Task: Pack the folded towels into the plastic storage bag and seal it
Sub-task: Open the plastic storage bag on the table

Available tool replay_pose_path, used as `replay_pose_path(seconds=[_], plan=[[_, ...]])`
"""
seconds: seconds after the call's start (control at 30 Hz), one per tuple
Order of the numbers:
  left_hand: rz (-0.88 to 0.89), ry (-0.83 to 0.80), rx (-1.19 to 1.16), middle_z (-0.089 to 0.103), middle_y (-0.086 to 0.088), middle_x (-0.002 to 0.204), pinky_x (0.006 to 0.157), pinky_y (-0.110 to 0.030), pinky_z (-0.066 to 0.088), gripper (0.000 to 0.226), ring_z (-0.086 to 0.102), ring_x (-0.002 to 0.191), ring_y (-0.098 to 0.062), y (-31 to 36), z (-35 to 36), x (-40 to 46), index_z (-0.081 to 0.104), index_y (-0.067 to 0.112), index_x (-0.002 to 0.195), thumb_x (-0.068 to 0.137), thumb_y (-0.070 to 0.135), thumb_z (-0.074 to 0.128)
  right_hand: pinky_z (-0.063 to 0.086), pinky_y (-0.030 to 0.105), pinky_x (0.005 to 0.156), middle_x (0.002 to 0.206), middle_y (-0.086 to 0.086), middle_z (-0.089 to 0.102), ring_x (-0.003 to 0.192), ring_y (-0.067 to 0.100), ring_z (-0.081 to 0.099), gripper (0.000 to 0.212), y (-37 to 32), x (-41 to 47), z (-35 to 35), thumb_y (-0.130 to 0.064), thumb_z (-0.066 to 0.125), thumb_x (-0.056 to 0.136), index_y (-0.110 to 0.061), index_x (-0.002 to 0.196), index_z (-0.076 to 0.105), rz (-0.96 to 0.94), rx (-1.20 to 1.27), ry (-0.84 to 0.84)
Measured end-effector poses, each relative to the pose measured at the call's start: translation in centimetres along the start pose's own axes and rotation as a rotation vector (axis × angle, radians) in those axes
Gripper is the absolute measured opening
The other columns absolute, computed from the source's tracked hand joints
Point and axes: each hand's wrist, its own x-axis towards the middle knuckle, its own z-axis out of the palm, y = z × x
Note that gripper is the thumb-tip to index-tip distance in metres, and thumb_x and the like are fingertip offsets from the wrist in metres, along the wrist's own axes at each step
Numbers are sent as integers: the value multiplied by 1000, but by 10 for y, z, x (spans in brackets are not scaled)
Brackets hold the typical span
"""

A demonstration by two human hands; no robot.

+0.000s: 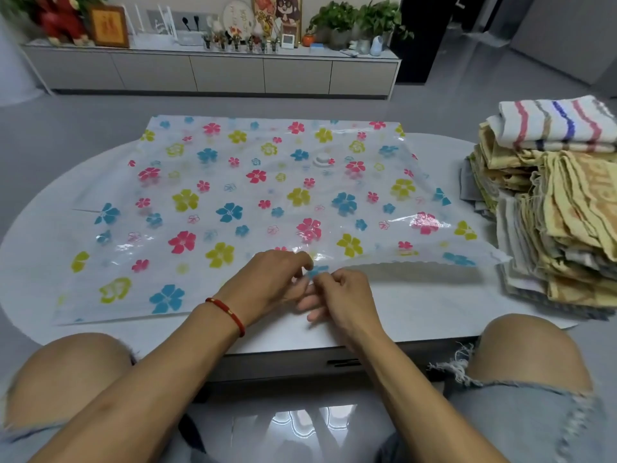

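The clear plastic storage bag printed with pink, blue and yellow flowers [233, 202] lay flat and empty across the middle of the pale oval table [417, 309], right in front of me. Its long axis ran left to right across my view, and its mouth pointed toward me, the scalloped near edge lifted a little off the table on the right. A round white valve [323, 160] sat on the top sheet toward the far side.

I was at the opening step: no towel had gone in yet. My left hand [267, 282] and right hand [340, 295] met at the near edge, side by side and touching. The left grip was pinching the upper sheet between thumb and curled fingers. The right grip was curled too and seemed to be pinching the lower sheet, though the film was so clear there that I could not be sure which layer each hand had.

The next move, as I judged it, called for drawing the two sheets apart until the mouth gaped wide, then reaching right for the first towels. Thin film tends to cling, so the layers might need rubbing to part.

The stack of folded towels, yellow and grey with a white one striped in pink, blue and brown on top [554, 208], stood at the right end of the table, just beside the bag's right edge. Beyond the table ran a long low grey cabinet [213, 73].
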Motion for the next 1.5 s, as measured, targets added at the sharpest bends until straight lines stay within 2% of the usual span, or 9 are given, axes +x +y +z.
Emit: replay_pose_path(seconds=[0.37,0.53,0.63,0.77,0.9,1.0,1.23,1.37,1.5], plan=[[35,138,90,56,-6,55,57,-41,48,23,52,53,-26,10,1,-3,58,12,65,87,15,56,42,23,36,61,13,75,44,26,62,37,1,0,-3,-18,54,87,-2,60,73,-3,-129,52],[-59,346,100,68,-10,77,63,-40,53,11,63,67,-30,-1,-9,7,62,12,101,94,12,53,40,21,37,63,19,74,48,28,60,36,4,-1,-7,-20,54,81,-7,55,74,83,-160,-6],[37,166,118,53,-5,88,54,-35,45,27,50,63,-24,-4,-5,1,46,26,110,90,8,43,39,21,36,65,18,75,45,23,62,32,2,-2,-9,-17,52,86,-3,66,74,98,-110,-15],[-21,-15,91,57,-2,104,54,-33,36,51,50,74,-23,-11,14,-4,55,27,108,81,48,16,37,21,36,64,15,75,44,21,62,31,-5,-7,-12,-16,51,87,1,73,73,79,-144,-31],[21,-69,92,48,4,129,75,-37,50,48,56,102,-20,-12,21,-4,41,30,137,92,41,53,41,28,48,54,3,60,49,19,54,37,-3,-21,-14,-32,56,89,-9,62,64,-398,-762,109],[-18,-54,65,44,2,131,75,-39,53,59,58,99,-23,-12,20,-3,35,28,140,88,40,61,51,33,58,93,-6,71,75,19,65,23,-16,-26,-16,-34,55,95,-24,90,75,-754,-1074,96],[-182,110,212,37,-7,133,72,-43,48,95,58,93,-30,-8,13,4,25,20,140,68,58,73,50,40,80,137,-10,56,115,25,61,53,-6,-55,-30,-29,44,100,-35,152,37,-389,-1203,129],[-240,205,267,34,-10,136,66,-39,44,109,57,95,-33,-2,7,7,18,16,142,59,57,76,48,40,96,136,-26,61,122,21,57,63,-3,-64,-35,-26,47,96,-43,155,31,-152,-852,187],[-217,171,312,33,-10,139,68,-45,51,116,58,96,-33,6,15,-1,11,18,146,59,55,77,48,38,93,137,-8,65,122,27,59,59,-25,-55,-20,-28,48,96,-38,154,40,-231,-1033,192]])
